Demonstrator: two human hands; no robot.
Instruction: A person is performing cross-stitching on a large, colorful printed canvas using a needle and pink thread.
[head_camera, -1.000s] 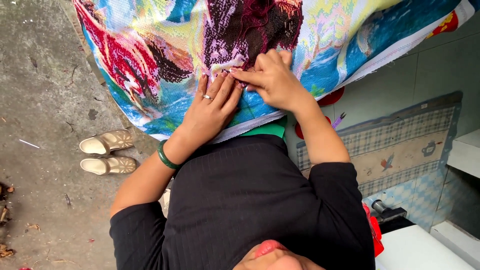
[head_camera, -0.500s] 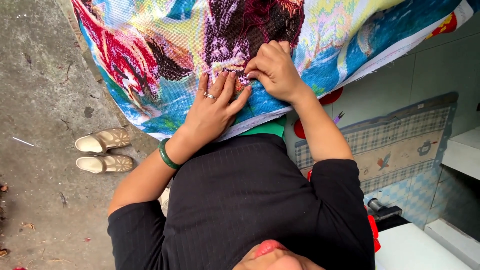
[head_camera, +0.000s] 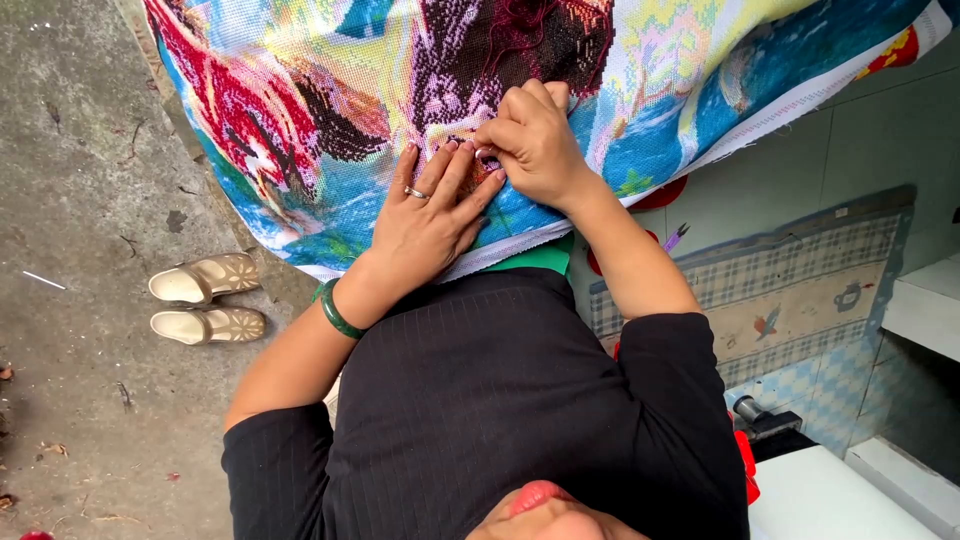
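A large, many-coloured cross-stitch cloth lies spread over my lap. My left hand rests flat on it with the fingers apart, a ring on one finger and a green bangle on the wrist. My right hand is just right of the left fingertips, its thumb and fingers pinched together on the cloth at a dark purple patch. Whatever small thing sits between the pinched fingertips is hidden. Both black sleeves and my black top fill the lower middle.
A pair of cream sandals sits on the concrete floor at the left. At the right lie a checked mat on tiles, a white step and a white box. Something red shows under the cloth's edge.
My right hand has shifted slightly up the cloth, still pinched. My left hand stays flat in the same spot.
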